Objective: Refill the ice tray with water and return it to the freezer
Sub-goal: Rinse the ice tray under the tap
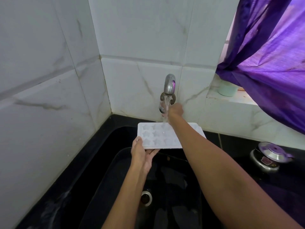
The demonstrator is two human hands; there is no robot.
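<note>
Black sink point(102, 179), left hand point(142, 154) gripping ice tray point(158, 138) corner under running tap point(169, 84), right hand point(175, 110) clenched on tap handle

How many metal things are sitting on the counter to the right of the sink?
1: a steel pot with a lid on the black counter, right of the sink. The curtain may hide others.
</note>
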